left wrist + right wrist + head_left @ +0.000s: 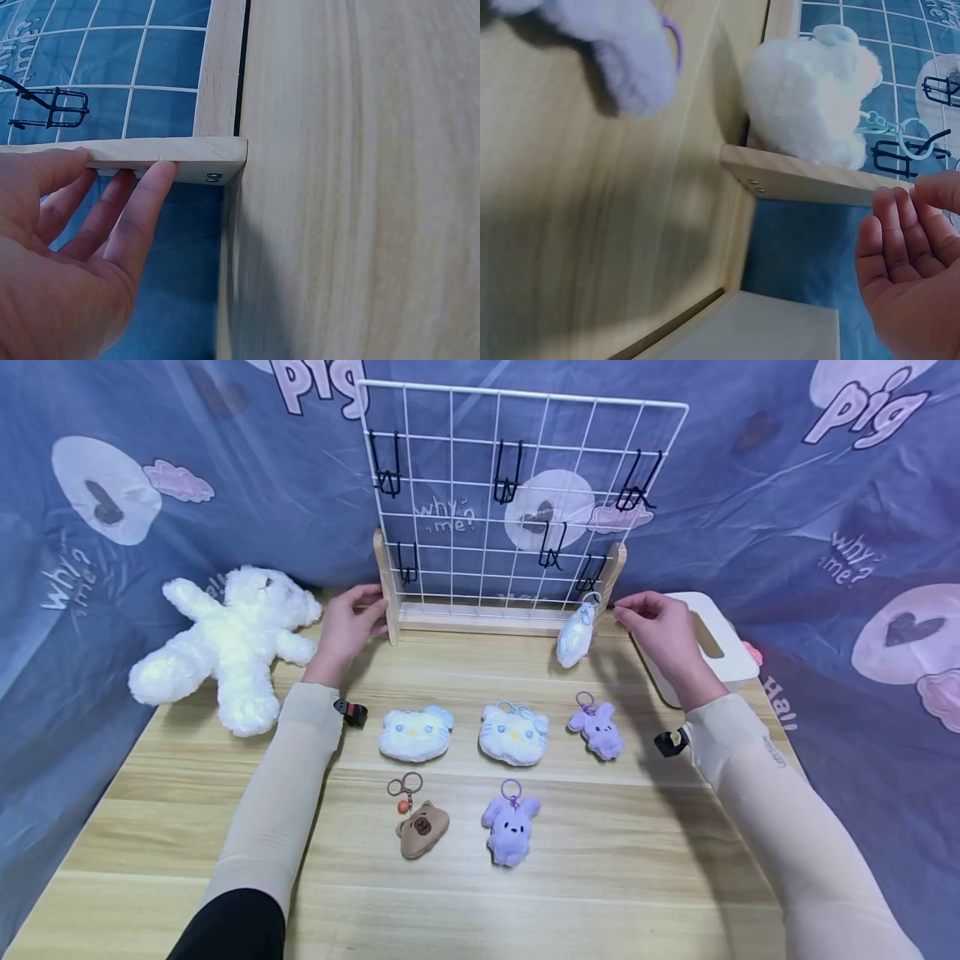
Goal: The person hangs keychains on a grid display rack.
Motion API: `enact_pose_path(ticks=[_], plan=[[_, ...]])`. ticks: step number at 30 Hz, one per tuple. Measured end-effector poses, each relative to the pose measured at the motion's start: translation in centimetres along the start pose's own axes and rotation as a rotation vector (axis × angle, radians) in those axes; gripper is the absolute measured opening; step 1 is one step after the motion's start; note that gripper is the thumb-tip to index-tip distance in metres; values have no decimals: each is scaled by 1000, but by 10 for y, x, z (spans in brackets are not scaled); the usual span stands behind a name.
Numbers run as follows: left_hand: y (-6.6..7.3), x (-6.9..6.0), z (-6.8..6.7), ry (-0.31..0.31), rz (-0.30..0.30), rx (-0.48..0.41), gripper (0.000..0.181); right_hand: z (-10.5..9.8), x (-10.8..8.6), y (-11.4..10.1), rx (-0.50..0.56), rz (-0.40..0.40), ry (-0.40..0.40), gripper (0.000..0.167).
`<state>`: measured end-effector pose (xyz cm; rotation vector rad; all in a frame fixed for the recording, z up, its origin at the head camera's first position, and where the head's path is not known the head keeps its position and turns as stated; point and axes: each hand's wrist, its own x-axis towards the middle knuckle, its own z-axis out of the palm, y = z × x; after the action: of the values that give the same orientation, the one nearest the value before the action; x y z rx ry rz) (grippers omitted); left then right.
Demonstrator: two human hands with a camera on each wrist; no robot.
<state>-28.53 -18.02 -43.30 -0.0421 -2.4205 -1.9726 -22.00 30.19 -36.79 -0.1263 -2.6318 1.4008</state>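
Note:
A white wire grid rack with wooden side posts stands at the back of the table. My left hand touches the left wooden post with its fingertips. Beside the right wooden post is my right hand, fingers loosely bent and holding nothing. From the lower right hook hangs a white plush keychain by its light blue ring. Black hooks sit at several places on the grid.
On the table lie two white cat keychains, two purple rabbit keychains and a brown plush keychain. A white plush bear lies at the left. A white board with a cutout is at the right. Printed cloth surrounds the table.

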Motion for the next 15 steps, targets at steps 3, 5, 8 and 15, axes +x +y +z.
enact_pose_path(ticks=[3, 5, 8, 15], plan=[[-1, 0, 0, 0, -4, 0, 42, -2, -5, 7, 6, -5, -11, 31], [-1, 0, 1, 0, -5, -1, 42, -3, -9, 11, 6, -8, -26, 32], [-1, 0, 1, -1, -6, -2, 42, -4, -16, 17, -4, -6, -50, 32], [-1, -1, 1, 6, -3, -6, 42, -2, -32, 23, -83, -5, -98, 31]])
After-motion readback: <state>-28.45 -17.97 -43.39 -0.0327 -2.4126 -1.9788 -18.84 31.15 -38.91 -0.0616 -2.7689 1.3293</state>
